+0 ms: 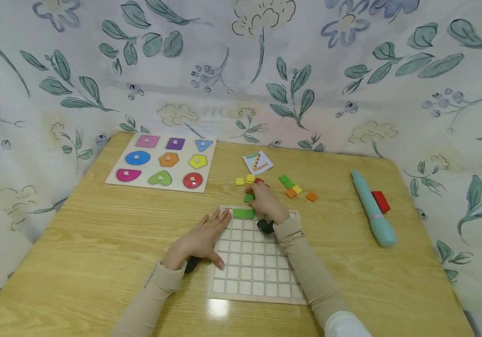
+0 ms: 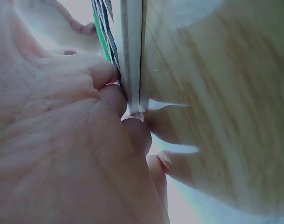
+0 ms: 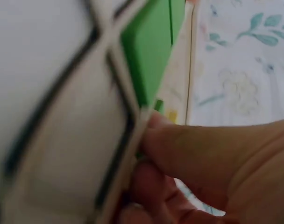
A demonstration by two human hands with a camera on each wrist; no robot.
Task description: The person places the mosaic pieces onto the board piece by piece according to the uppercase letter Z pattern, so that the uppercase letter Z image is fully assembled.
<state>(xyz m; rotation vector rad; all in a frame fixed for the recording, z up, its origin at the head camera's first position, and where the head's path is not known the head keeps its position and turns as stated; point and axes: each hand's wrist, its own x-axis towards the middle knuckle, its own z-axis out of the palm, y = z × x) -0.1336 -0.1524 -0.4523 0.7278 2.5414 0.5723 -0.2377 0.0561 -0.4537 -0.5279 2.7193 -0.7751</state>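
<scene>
A pale wooden grid board (image 1: 234,284) lies on the table, with two green square tiles (image 1: 243,214) side by side in its top row. My left hand (image 1: 200,241) rests spread on the board's left edge, and its fingers (image 2: 114,95) meet that edge in the left wrist view. Just beyond the top edge, my right hand (image 1: 266,201) pinches another green square tile (image 1: 248,198) between thumb and fingers. Its thumb (image 3: 179,144) stands close to the board's rim in the right wrist view. Red pieces (image 1: 259,180) lie partly hidden behind that hand.
Yellow tiles (image 1: 240,181), green tiles (image 1: 285,181) and orange tiles (image 1: 312,196) lie loose behind the board. A pattern card (image 1: 258,162) sits farther back. At back left is a shape puzzle (image 1: 114,179); at right, a teal tapered object (image 1: 371,210) beside a red block (image 1: 381,201).
</scene>
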